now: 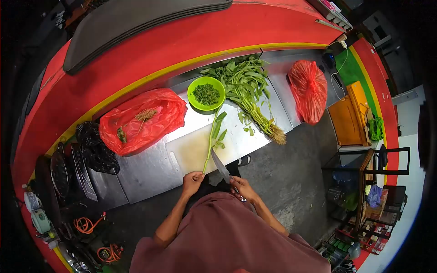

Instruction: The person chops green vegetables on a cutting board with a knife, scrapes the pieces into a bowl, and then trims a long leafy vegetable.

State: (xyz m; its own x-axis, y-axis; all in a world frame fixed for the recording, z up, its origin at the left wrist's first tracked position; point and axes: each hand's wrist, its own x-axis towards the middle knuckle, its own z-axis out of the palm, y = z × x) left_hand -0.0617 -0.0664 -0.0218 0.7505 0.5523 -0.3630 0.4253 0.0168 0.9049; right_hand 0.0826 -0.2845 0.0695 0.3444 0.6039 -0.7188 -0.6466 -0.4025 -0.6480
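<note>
My left hand (193, 183) is closed round the lower end of a long green leafy stalk (210, 148), near the front edge of the cutting board (184, 148). The stalk reaches up across the board, its leaves on the right side. In my right hand (240, 186) is a kitchen knife (220, 164), its blade pointing up and left towards the stalk. Beyond the board stands a lime-green bowl (193, 105) with chopped greens (206, 94) in it. A bunch of leafy greens (248, 88) with roots lies to the right of the bowl.
An opened red plastic bag (168, 107) with root scraps lies left on the steel counter (145, 175), beside a black plastic bag (98, 152). A tied red bag (309, 91) sits at the right. A red ledge (273, 27) runs behind, with black trays (132, 22) on it.
</note>
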